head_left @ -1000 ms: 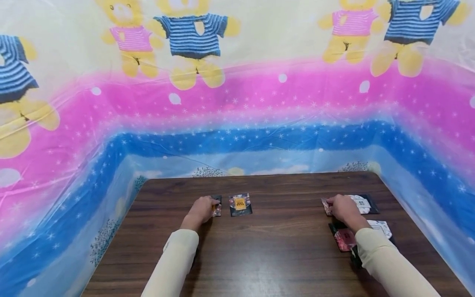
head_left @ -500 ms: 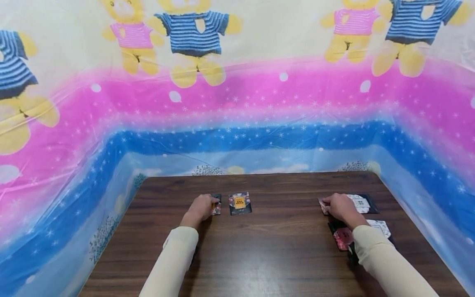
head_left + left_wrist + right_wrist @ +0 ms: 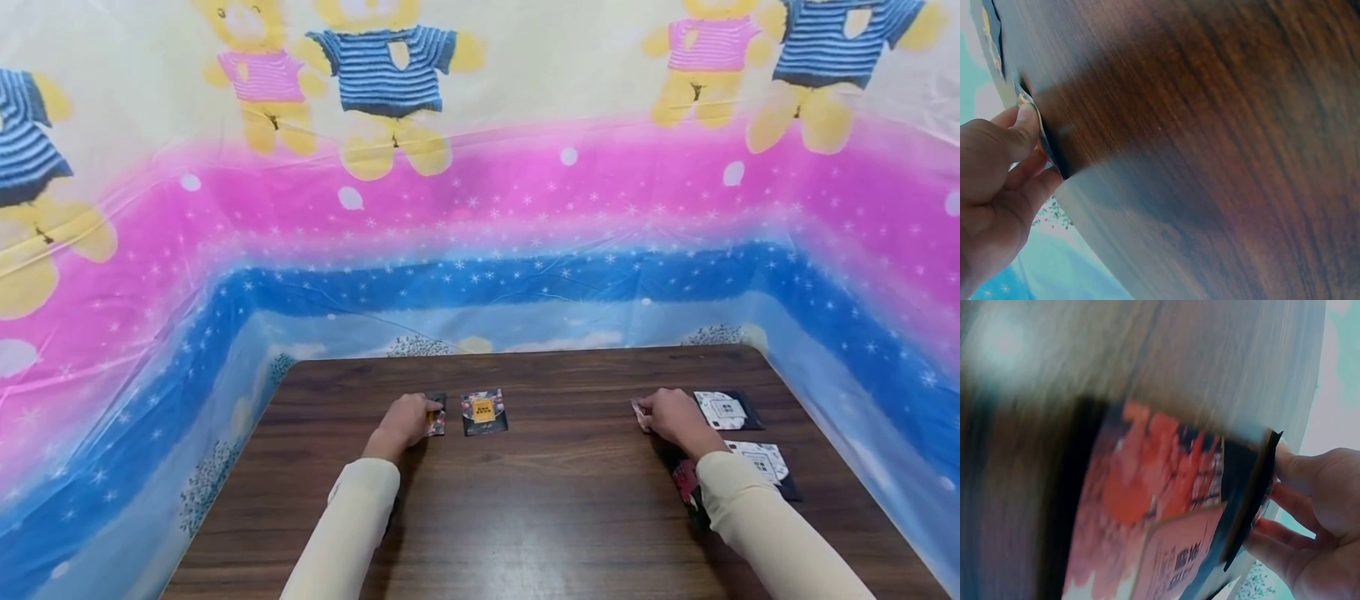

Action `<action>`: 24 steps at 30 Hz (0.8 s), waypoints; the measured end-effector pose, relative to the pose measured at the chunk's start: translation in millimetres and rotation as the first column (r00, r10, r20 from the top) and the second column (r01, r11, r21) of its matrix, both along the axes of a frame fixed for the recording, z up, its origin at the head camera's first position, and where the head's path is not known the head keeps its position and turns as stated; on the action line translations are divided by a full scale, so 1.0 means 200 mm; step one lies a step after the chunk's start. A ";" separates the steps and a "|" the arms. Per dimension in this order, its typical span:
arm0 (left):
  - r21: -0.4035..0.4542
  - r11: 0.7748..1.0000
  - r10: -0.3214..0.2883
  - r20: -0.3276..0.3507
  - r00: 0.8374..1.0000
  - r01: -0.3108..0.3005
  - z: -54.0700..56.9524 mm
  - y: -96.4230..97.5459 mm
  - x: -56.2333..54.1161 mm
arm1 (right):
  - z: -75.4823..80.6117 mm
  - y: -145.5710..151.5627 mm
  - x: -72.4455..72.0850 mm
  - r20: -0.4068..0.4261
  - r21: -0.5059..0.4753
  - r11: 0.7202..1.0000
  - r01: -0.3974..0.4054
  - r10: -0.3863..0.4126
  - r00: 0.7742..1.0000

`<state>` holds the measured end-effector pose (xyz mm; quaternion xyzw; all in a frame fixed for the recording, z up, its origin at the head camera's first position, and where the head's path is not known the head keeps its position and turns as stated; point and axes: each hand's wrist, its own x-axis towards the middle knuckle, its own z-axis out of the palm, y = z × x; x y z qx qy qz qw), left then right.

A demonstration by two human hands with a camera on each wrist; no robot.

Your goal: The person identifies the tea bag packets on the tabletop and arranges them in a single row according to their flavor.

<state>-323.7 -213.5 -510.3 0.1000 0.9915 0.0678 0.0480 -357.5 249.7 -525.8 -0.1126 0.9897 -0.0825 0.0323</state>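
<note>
At the left of the table, my left hand (image 3: 403,421) pinches a small flat packet (image 3: 437,417). In the left wrist view the thumb and fingers hold that packet (image 3: 1046,139) by its sides, tilted up on the wood. Just right of it lies a similar packet with a yellow label (image 3: 484,412). My right hand (image 3: 677,418) pinches another packet (image 3: 640,414), mostly hidden by the hand in the head view. The right wrist view shows this packet (image 3: 1252,503) edge-on between thumb and fingers. Nearer lies a red-printed packet (image 3: 1129,487), partly covered by the right forearm in the head view.
Two white-and-black packets, one farther back (image 3: 723,410) and one nearer (image 3: 763,461), lie at the right of the brown wooden table (image 3: 540,492). A curtain printed with bears (image 3: 480,275) surrounds the table's back and sides.
The right hand has slid left with its packet, away from the far white packet, uncovering more of it. The left hand and its packet have stayed almost still.
</note>
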 end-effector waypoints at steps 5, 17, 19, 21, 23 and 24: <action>0.008 1.000 0.008 0.016 1.000 -0.008 0.00 0.00 0.00 | 0.00 -0.04 -0.01 -0.021 0.027 0.999 -0.024 0.024 0.999; 0.025 1.000 0.018 0.023 1.000 -0.018 0.00 0.00 0.00 | 0.06 -0.15 -0.01 0.081 0.010 0.996 -0.088 0.087 0.993; 0.030 0.999 0.022 0.026 0.999 -0.023 0.00 0.01 0.00 | 0.07 -0.17 -0.01 0.101 -0.001 0.995 -0.102 0.102 0.990; 0.032 0.999 0.026 0.028 0.999 -0.027 0.00 0.01 0.00 | 0.07 -0.18 0.00 0.090 -0.009 0.993 -0.116 0.117 0.989; 0.031 0.999 0.028 0.026 0.999 -0.029 0.00 0.01 0.00 | 0.07 -0.20 0.00 0.061 -0.007 0.992 -0.124 0.124 0.990; 0.030 0.999 0.029 0.024 0.999 -0.029 0.00 0.01 0.00 | 0.07 -0.21 0.00 0.043 -0.002 0.992 -0.128 0.128 0.991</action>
